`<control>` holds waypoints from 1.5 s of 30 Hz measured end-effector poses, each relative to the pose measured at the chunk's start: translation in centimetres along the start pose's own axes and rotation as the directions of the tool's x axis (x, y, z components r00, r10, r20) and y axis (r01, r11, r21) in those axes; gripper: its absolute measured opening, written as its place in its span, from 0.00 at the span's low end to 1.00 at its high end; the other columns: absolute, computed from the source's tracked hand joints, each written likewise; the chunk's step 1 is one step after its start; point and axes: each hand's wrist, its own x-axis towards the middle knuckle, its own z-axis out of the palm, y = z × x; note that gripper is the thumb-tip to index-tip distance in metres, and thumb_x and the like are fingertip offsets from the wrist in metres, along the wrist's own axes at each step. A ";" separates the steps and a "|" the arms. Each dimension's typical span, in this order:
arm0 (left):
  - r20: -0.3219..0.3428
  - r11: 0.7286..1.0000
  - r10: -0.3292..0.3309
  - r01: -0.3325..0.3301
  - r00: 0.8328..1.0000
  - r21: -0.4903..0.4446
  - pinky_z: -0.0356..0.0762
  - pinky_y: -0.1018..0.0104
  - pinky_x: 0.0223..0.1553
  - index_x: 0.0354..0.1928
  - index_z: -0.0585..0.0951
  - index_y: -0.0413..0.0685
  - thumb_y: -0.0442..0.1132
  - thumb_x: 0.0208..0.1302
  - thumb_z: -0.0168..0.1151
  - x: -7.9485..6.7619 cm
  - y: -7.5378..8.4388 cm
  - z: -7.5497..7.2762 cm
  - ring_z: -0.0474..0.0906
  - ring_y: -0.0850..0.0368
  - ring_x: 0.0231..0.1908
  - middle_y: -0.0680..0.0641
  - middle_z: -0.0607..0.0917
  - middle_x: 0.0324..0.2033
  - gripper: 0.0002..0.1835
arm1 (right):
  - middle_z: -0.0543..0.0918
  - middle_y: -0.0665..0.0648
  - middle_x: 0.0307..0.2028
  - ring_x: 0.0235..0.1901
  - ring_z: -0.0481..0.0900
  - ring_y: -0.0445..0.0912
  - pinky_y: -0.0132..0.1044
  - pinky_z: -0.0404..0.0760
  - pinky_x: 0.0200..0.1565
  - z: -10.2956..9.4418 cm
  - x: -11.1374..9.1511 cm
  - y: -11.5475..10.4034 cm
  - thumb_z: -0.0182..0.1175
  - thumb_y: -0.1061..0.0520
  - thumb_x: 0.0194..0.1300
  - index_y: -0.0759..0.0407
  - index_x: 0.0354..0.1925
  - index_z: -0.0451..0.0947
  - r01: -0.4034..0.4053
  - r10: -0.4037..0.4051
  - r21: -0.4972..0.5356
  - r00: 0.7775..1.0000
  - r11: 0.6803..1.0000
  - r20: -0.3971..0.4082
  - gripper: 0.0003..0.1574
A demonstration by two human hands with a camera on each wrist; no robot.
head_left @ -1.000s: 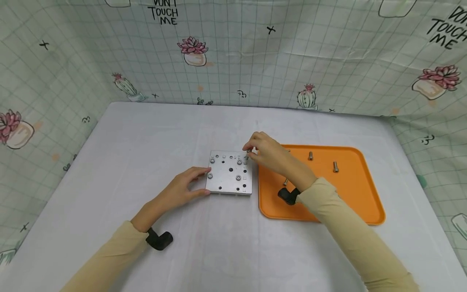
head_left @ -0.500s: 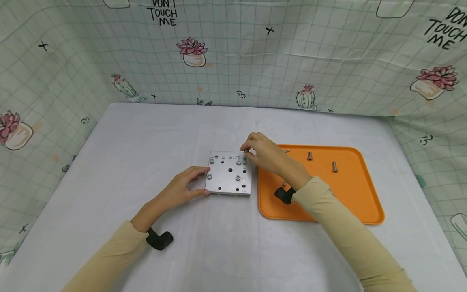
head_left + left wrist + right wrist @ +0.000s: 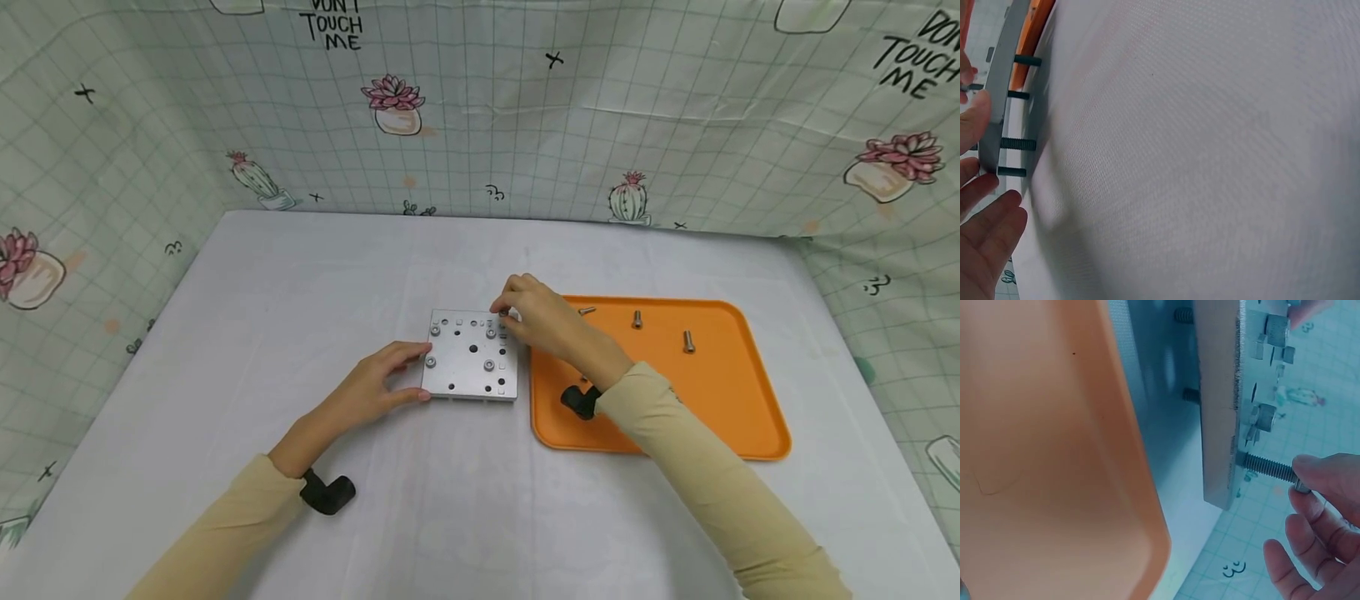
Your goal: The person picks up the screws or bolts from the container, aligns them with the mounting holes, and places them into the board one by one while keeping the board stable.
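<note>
A square metal plate (image 3: 461, 375) with holes and several inserted socket-head bolts lies flat in the middle of the table. In the left wrist view, threaded shanks (image 3: 1017, 144) stick out beneath it. My left hand (image 3: 375, 383) touches the plate's left side, thumb at the near corner and fingertips farther back, fingers spread and fairly straight. My right hand (image 3: 543, 317) pinches a bolt (image 3: 1269, 467) by its head between thumb and index finger. This bolt stands over the far right corner of the plate, its threaded end right at the top face and most of its shank exposed.
An orange tray (image 3: 720, 417) lies just right of the plate, under my right forearm. Several loose bolts, one of them near the right side (image 3: 688, 342), lie in it. A white cloth covers the table (image 3: 315, 275); a patterned curtain (image 3: 480, 117) hangs behind.
My right hand has shifted slightly left with the bolt over the plate's far right corner. My left hand and the plate stay in place.
</note>
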 end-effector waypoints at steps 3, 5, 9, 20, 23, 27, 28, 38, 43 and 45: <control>0.001 1.000 -0.003 0.003 1.000 0.011 0.72 0.57 0.59 0.62 0.70 0.42 0.39 0.50 0.71 0.0 0.1 0.0 0.69 0.47 0.60 0.42 0.73 0.59 0.35 | 0.75 0.54 0.39 0.44 0.70 0.47 0.37 0.75 0.47 0.1 0.0 0.0 0.58 0.60 0.64 0.60 0.45 0.82 -0.008 0.008 -0.006 1.000 1.000 0.005 0.12; 0.001 1.000 -0.004 0.004 1.000 0.013 0.72 0.57 0.59 0.62 0.70 0.42 0.39 0.50 0.71 0.0 0.1 -0.1 0.69 0.47 0.61 0.42 0.73 0.59 0.36 | 0.76 0.54 0.40 0.44 0.70 0.47 0.38 0.75 0.48 0.2 0.0 0.0 0.58 0.60 0.64 0.60 0.45 0.82 -0.007 0.007 -0.011 1.000 1.000 0.008 0.12; 0.005 1.000 -0.006 0.006 1.000 0.014 0.72 0.58 0.59 0.62 0.70 0.41 0.39 0.50 0.71 0.0 0.1 -0.1 0.69 0.47 0.61 0.42 0.73 0.59 0.35 | 0.76 0.55 0.40 0.44 0.71 0.48 0.38 0.75 0.48 0.6 0.1 0.1 0.58 0.60 0.64 0.60 0.44 0.82 0.006 -0.006 -0.033 1.000 0.999 0.008 0.11; 0.003 1.000 0.008 -0.008 1.000 0.021 0.72 0.57 0.59 0.62 0.70 0.41 0.39 0.50 0.71 0.0 0.0 0.0 0.69 0.46 0.61 0.42 0.73 0.59 0.35 | 0.77 0.54 0.38 0.43 0.71 0.47 0.37 0.74 0.46 1.4 0.1 0.4 0.59 0.61 0.62 0.60 0.43 0.82 0.001 -0.001 -0.038 1.000 0.999 0.007 0.10; 0.004 1.000 0.009 -0.010 1.000 0.029 0.72 0.56 0.59 0.62 0.70 0.41 0.40 0.51 0.71 -0.1 0.0 0.0 0.69 0.46 0.60 0.42 0.73 0.59 0.35 | 0.77 0.54 0.37 0.42 0.71 0.47 0.37 0.74 0.45 1.5 0.1 0.5 0.59 0.62 0.62 0.60 0.42 0.83 0.006 -0.006 -0.031 1.000 1.000 0.000 0.10; 0.006 0.999 0.000 0.000 1.000 0.039 0.72 0.57 0.59 0.62 0.70 0.42 0.40 0.51 0.71 -0.1 0.0 0.0 0.70 0.47 0.60 0.42 0.73 0.59 0.35 | 0.77 0.54 0.37 0.40 0.70 0.47 0.36 0.74 0.43 1.6 0.1 0.5 0.60 0.63 0.61 0.60 0.41 0.83 0.011 -0.011 -0.031 1.000 0.999 -0.010 0.09; 0.007 0.999 -0.002 0.002 1.000 0.041 0.72 0.57 0.59 0.62 0.70 0.42 0.40 0.51 0.70 -0.1 0.0 0.0 0.70 0.47 0.60 0.42 0.73 0.59 0.35 | 0.77 0.54 0.37 0.40 0.70 0.47 0.36 0.74 0.43 1.6 0.1 0.5 0.60 0.63 0.61 0.60 0.41 0.83 0.010 -0.010 -0.031 1.000 0.999 -0.011 0.09; -0.001 0.999 0.006 -0.006 1.000 0.042 0.72 0.57 0.59 0.62 0.70 0.42 0.40 0.50 0.71 -0.1 0.0 0.1 0.70 0.47 0.60 0.42 0.74 0.59 0.35 | 0.77 0.55 0.40 0.41 0.70 0.48 0.37 0.75 0.44 1.0 -0.5 1.1 0.58 0.61 0.63 0.59 0.43 0.82 -0.020 0.020 -0.009 1.000 1.000 -0.008 0.11; -0.002 0.999 0.004 -0.004 1.000 0.045 0.72 0.56 0.59 0.62 0.70 0.42 0.39 0.50 0.71 -0.1 0.0 0.1 0.70 0.46 0.59 0.42 0.74 0.59 0.35 | 0.78 0.56 0.43 0.44 0.71 0.49 0.40 0.75 0.49 0.4 -1.1 1.6 0.58 0.61 0.63 0.60 0.45 0.80 -0.038 0.038 0.002 0.999 0.999 -0.011 0.11; 0.001 0.999 0.004 -0.004 1.000 0.045 0.72 0.56 0.59 0.62 0.70 0.42 0.40 0.50 0.71 -0.1 0.1 0.0 0.70 0.46 0.60 0.42 0.74 0.59 0.35 | 0.77 0.56 0.44 0.46 0.71 0.49 0.41 0.75 0.51 0.1 -1.5 1.9 0.58 0.61 0.63 0.60 0.45 0.80 -0.045 0.046 0.017 0.999 0.999 -0.012 0.11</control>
